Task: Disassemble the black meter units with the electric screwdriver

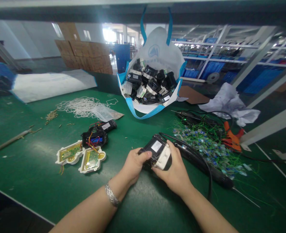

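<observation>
Both my hands hold one black plastic device housing (154, 145) with a pale label and a white end cover (164, 158). My left hand (132, 165) is closed around the black body, its thumb on top. My right hand (176, 173) grips the white cover between thumb and fingers. To the left lies an opened black housing (95, 139), with red and yellow wires and a blue cell. In front of it are two white covers (70, 153) with circuit boards inside. A black electric screwdriver (206, 170) with a long bit lies beside my right hand.
A white bag (154, 108) full of similar devices hangs by blue straps. Pale loop gaskets (79, 106) heap at left, near screws (51, 115) and a rod (10, 142). Right are green wires with bluish tags (203, 144), another screwdriver (197, 117) and an orange-handled tool (231, 139).
</observation>
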Demonstrator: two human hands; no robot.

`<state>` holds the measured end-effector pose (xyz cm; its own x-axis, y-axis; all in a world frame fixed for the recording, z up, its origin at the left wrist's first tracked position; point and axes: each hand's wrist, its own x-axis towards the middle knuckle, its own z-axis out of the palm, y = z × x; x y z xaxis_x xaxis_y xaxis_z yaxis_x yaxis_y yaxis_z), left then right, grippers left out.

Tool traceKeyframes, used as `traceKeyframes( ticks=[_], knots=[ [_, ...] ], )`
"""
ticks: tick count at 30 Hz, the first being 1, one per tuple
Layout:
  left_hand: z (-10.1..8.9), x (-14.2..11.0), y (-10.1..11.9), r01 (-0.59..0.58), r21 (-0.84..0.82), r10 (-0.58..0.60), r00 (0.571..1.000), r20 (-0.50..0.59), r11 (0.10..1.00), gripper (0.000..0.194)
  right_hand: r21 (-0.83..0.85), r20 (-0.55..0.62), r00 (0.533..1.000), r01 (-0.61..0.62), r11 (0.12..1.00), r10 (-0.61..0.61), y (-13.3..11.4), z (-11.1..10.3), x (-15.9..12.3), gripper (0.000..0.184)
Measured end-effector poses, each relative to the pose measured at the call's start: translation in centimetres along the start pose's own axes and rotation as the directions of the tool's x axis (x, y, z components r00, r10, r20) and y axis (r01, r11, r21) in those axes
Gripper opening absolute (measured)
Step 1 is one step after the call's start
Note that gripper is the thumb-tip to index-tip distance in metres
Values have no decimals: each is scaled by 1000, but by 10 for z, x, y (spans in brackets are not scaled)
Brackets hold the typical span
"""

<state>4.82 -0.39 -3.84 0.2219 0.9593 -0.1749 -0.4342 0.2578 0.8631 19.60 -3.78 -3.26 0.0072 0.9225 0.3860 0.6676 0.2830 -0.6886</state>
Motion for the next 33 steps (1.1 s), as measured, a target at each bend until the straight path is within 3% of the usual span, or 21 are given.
traceKeyframes(
  ticks=[7,13,18,21,25,30,33],
  knots=[
    [-9,7,13,91,-150,-78,993,87,984,31,60,70,996,47,997,-51,4,-4,-1,88],
    [-10,11,12,180,-321,-196,980,-18,930,19,122,100,995,-27,992,15,10,-2,-1,79],
    [-16,15,15,141,-329,-164,986,-44,934,23,188,188,982,-33,982,-3,15,-6,1,76],
    [-17,14,15,106,-296,-116,993,-14,949,27,224,86,993,63,973,-84,18,-6,2,62],
    [-14,8,10,102,-180,-87,992,89,978,31,86,-145,983,127,988,-114,17,-6,3,34],
    [-8,1,3,148,-68,-132,970,205,987,36,-54,-242,947,203,978,-210,12,-9,6,18],
    [-5,-1,1,148,-43,-136,968,210,988,34,-116,-275,927,229,966,-253,12,-11,6,13]
  ],
)
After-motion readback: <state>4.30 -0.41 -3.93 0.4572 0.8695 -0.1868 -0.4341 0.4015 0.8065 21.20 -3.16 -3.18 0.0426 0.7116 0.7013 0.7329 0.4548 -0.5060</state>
